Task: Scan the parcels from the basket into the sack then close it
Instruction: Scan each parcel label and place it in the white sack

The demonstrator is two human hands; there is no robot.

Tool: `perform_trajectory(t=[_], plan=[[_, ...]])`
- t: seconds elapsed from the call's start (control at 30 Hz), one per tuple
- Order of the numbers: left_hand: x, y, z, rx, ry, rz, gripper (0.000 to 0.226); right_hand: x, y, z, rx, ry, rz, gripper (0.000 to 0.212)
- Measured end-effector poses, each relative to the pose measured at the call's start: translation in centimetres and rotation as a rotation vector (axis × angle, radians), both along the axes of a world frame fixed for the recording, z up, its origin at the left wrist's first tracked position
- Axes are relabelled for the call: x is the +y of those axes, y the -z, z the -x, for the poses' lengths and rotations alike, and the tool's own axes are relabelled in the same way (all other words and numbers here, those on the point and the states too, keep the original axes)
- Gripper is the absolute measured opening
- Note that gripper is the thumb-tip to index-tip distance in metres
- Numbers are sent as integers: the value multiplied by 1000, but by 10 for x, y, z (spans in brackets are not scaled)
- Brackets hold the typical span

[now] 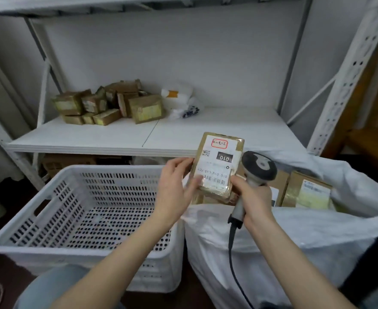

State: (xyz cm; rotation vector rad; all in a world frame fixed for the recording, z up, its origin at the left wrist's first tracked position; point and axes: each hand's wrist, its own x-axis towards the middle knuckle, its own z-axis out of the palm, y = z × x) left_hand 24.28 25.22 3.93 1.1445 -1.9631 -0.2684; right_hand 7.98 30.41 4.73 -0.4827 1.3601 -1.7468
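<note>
My left hand (175, 188) grips the left edge of a brown taped parcel (217, 166) with a white label marked "010", held upright above the gap between basket and sack. My right hand (253, 197) holds the handle of a grey barcode scanner (259, 167), whose head sits just right of the parcel; its thumb touches the parcel's lower right corner. The white perforated basket (50, 210) at the left shows no parcels inside. The white sack (317, 237) at the right stands open, and several brown parcels (308, 190) lie in it.
A white metal shelf (116, 137) stands behind, with a pile of brown parcels (110, 105) and a white plastic bag (181, 101) on it. The scanner's black cable (233, 264) hangs down in front of the sack. Boxes sit under the shelf.
</note>
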Motion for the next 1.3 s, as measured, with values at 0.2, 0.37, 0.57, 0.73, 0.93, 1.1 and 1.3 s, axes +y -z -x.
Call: perform_trajectory(t=[0.2,0.37,0.57,0.73,0.93,1.1,1.3], plan=[[6,-1,17,660,258,-1001,18,19,8,32,48,-19,6,30],[4,21,32,729,179,-972,10,50,17,43,70,-17,-25,8],[0,44,42,724,67,-892,22,104,33,18,132,-202,-104,24],[-1,49,46,725,-16,-842,21,118,45,2,141,-229,-142,25],[-5,58,50,685,-71,-829,26,124,47,1,163,-231,-119,29],[-5,62,53,681,-64,-839,27,126,45,3,229,-240,-128,46],[-6,63,55,702,-63,-845,27,128,45,3,273,-264,-166,52]])
